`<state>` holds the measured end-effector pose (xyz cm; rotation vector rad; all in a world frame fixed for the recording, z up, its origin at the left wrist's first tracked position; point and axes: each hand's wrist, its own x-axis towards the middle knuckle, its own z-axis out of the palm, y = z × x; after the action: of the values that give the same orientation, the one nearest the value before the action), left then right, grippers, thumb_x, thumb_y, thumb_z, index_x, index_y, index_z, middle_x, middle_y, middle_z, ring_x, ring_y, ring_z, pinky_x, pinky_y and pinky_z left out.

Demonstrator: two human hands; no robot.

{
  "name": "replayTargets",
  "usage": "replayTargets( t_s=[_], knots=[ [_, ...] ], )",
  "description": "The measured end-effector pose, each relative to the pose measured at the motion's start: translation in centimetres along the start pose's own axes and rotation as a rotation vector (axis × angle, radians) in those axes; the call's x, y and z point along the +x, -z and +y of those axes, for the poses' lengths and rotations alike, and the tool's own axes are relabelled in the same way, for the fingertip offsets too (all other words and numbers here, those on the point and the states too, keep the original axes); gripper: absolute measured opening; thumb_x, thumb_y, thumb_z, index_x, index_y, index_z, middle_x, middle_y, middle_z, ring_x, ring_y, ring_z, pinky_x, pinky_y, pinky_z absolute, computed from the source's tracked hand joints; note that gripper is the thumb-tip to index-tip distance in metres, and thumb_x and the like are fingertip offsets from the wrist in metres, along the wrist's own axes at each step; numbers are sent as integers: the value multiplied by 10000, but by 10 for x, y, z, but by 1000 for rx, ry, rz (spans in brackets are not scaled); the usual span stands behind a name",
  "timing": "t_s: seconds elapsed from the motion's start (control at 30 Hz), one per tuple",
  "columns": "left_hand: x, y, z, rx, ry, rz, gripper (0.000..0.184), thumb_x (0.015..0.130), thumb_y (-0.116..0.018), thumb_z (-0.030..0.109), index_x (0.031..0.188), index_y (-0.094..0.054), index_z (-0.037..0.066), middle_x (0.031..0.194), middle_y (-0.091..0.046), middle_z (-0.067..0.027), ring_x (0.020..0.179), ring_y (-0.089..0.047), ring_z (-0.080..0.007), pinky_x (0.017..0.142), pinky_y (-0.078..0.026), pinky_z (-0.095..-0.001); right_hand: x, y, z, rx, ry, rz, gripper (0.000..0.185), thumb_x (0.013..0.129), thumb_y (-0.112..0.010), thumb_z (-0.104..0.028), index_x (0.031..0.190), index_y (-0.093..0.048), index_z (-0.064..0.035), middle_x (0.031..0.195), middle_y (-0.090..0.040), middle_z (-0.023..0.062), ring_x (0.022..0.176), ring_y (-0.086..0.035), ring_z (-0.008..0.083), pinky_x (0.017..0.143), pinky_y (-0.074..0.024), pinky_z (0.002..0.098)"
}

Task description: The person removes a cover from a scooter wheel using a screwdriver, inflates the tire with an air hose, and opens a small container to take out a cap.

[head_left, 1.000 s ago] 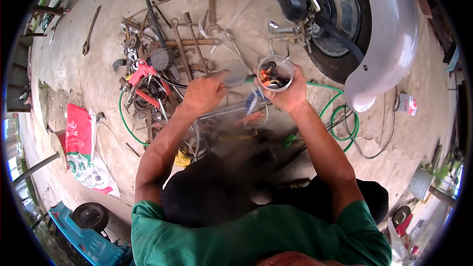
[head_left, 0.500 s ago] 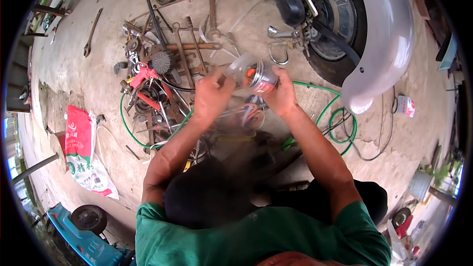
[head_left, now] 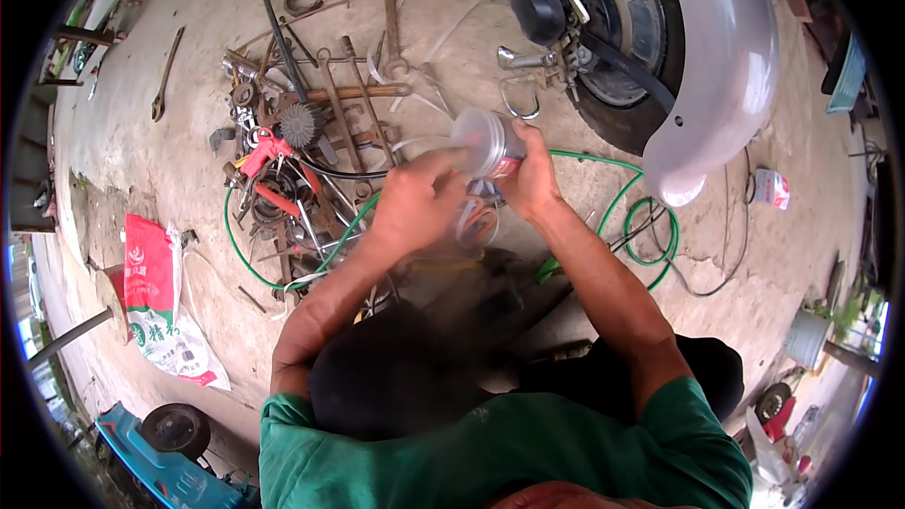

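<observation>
My right hand is closed around a clear plastic jar with a red label, held tilted in front of me. A translucent screw lid sits over the jar's mouth. My left hand is at the lid's lower left edge. Its fingers are smeared by motion, so their grip on the lid does not show clearly. Below the jar, a round clear container with orange-brown contents is partly visible. What is inside the held jar is mostly hidden.
A heap of tools with wrenches, a hammer and a red air gun lies left on the concrete. A green hose loops right. A scooter wheel stands at upper right. A red-white sack lies left.
The lid was in my left hand beside the jar's open mouth, with orange contents showing. It now covers the mouth, and my left hand has shifted slightly lower.
</observation>
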<state>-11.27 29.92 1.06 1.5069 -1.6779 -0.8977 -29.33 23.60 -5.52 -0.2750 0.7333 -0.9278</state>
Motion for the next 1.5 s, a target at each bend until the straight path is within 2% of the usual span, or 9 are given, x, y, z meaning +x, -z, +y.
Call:
replayTargets(
  t_s=[0.33,0.47,0.6,0.77,1.03,1.13,1.23,1.37,1.5],
  knots=[
    [39,-11,-27,-558,143,486,201,1052,-574,108,1172,-681,-12,963,-738,-69,915,-631,-106,852,-500,-273,-16,-30,21,-245,166,-21,480,1035,-586,-312,1435,-482,-67,1283,-602,93,1172,-597,242,978,-538,452],
    [34,-31,-35,-696,158,503,181,1076,-554,107,1171,-661,-2,1110,-711,-91,999,-658,-150,905,-528,-303,-17,-29,56,-488,483,81,532,1062,-542,-438,1426,-472,-57,1274,-601,123,1137,-601,244,745,-603,399],
    [21,-24,-29,-235,-193,357,188,1054,-571,79,1185,-662,-21,1100,-723,-119,1036,-666,-170,923,-520,-308,-18,-41,9,-65,-404,150,594,1064,-364,-604,1200,-601,-78,927,-721,130,734,-717,325,521,-541,374],
    [23,-7,-12,-189,-312,303,230,1053,-588,120,1212,-677,-20,1098,-731,-115,1034,-671,-178,943,-514,-309,-17,-33,1,44,-440,-62,563,1066,-396,-566,1209,-588,-57,951,-706,157,736,-707,343,458,-538,412],
    [23,-20,-13,-569,5,401,220,1057,-581,120,1186,-676,-30,1134,-736,-117,1044,-672,-176,947,-515,-299,-3,-22,57,-615,509,65,556,1073,-416,-532,1311,-518,-40,1126,-647,144,868,-699,285,493,-572,455],
    [15,-11,-16,-142,-314,266,209,1037,-602,114,1156,-679,-39,1134,-742,-146,1082,-683,-221,977,-515,-322,-21,-44,12,17,-430,70,640,1073,-308,-598,1275,-559,-45,973,-700,163,748,-706,320,440,-535,380],
    [17,0,-14,-387,-342,99,182,1000,-616,81,1117,-716,-16,1076,-753,-152,1037,-705,-248,918,-542,-361,-5,-9,23,-187,-355,-159,673,1065,-292,-629,1282,-551,-46,980,-704,164,778,-712,329,431,-536,378],
    [26,10,1,-443,-47,470,205,1049,-581,102,1173,-704,-6,1074,-751,-82,978,-685,-166,866,-545,-329,-21,-38,17,-51,-246,-80,612,1073,-389,-573,1349,-519,-43,1137,-665,189,854,-708,334,436,-544,418],
    [33,-7,-24,-878,277,403,219,1070,-554,123,1178,-684,-17,1077,-740,-87,958,-653,-109,841,-524,-264,-24,-29,31,-1144,813,-80,627,1075,-476,-486,1416,-455,39,1233,-625,216,1020,-659,320,809,-557,436]
  ],
)
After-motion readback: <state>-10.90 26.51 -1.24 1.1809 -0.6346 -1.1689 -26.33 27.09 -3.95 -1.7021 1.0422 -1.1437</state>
